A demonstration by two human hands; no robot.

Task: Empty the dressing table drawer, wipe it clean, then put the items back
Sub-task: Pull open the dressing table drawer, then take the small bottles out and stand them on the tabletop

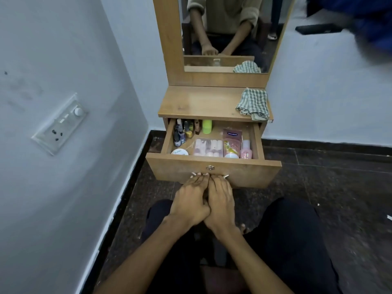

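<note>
Head view: checked cloth point(253, 107) on wooden tabletop point(199, 105).

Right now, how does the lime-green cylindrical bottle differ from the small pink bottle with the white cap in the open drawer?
The lime-green cylindrical bottle sits at the drawer's back, left of centre; the small pink bottle with the white cap lies at the front right corner. The green one is plain and opaque; the pink one is translucent and patterned. Neither is touched by a hand.
</note>
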